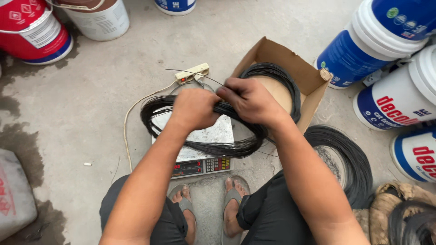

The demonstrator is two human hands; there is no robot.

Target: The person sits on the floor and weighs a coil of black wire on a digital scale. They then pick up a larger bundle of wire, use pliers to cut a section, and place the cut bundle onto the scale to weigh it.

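Note:
A coil of thin black wire (213, 147) lies over the metal pan of a digital weighing scale (202, 165) on the concrete floor. My left hand (194, 109) grips the top of the coil. My right hand (250, 100) is closed on the same stretch of coil just to the right, with a loose wire end (195, 75) sticking out to the left. A second black wire coil (278, 77) sits in an open cardboard box (313, 79) behind my right hand.
A third wire coil (347, 154) lies on the floor right of my right arm. Paint buckets stand at the right (372, 41) and top left (32, 29). A power strip (193, 73) with a cord lies behind the scale. A grey sack (16, 195) sits left.

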